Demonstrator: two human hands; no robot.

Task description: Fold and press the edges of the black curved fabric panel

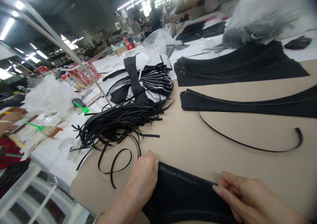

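A black fabric panel [188, 194] with a pale, glue-like band along its upper edge lies on the tan table covering at the bottom of the view. My left hand [145, 174] is closed on its upper left corner. At the right part of the same edge, my right hand [241, 194] pinches the panel between thumb and fingers. Just beyond my left hand, loose black strips curl out from a heaped bundle of black strips [116, 121]. One single black strip [237, 141] curves across the tan covering, beyond my right hand.
Two stacks of black panels, a narrow one [242, 103] and a wider one [230, 65], lie at the right. Behind the strips is a fanned pile of black-and-white pieces [156, 78]. A slanted pole [74, 55] rises at left. Plastic bags [262, 16] stand farther back.
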